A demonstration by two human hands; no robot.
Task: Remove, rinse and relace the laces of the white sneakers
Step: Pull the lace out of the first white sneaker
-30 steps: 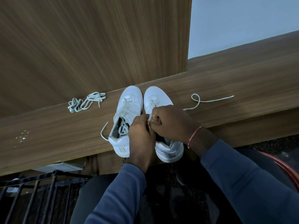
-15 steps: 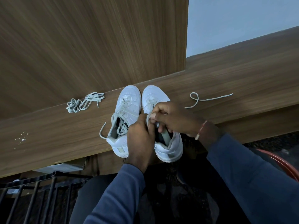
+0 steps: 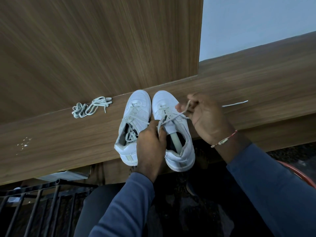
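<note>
Head view showed two blue sleeves [image 3: 130, 202] reaching forward to the desk [image 3: 51, 137], with a black railing [image 3: 42, 202] low on the left. Two white sneakers stood side by side at the desk's near edge. Their heels sat slightly over the edge toward the person, their toes pointed away at the wooden panel [image 3: 102, 48], and their long axes ran near to far. The left hand [image 3: 150, 147] sat between them, its fingers curled onto the inner eyelet edge of the right sneaker [image 3: 164, 100]. The right hand [image 3: 208, 120], a bracelet [image 3: 224, 141] at its wrist, was raised just right of that shoe. Its fingers pinched a lace [image 3: 171, 118] that ran taut from the eyelets up to it. The left sneaker [image 3: 142, 100] was loosely laced, with the ends lying in its opening. A lace end [image 3: 235, 104] lay on the desk beyond the right hand. A bundle of laces [image 3: 92, 106] lay well left of the shoes. A pale wall [image 3: 256, 23] stood right of the panel.
</note>
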